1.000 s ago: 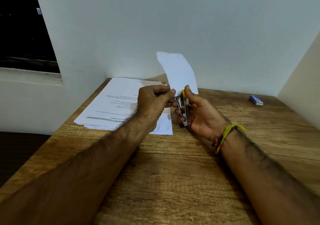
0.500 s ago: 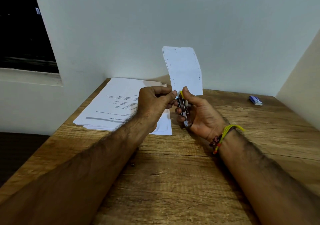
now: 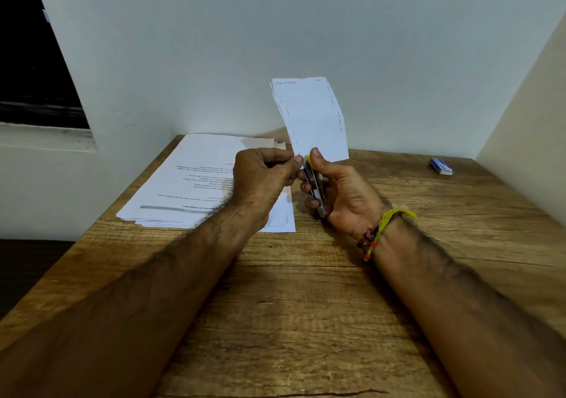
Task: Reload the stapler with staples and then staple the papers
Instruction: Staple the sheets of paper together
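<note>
At the left of centre the stack of papers (image 3: 208, 183) lies on the bench (image 3: 306, 321), and it looks to me as if most of it is not yet stapled. My left hand (image 3: 263, 180) is curled and pinches the lower corner of a small sheaf of sheets (image 3: 312, 118) that stands upright above my knuckles, at the centre of the frame. Just right of it, my right hand (image 3: 340, 189) grips the stapler (image 3: 315, 187), thumb on its yellow top, its mouth at that corner. I judge the reload done and the stapling under way, though I cannot see a staple. Since a second ago the sheaf has swung from a left lean to nearly upright and risen a little. Far right, a small blue box (image 3: 441, 166) sits on the bench.
</note>
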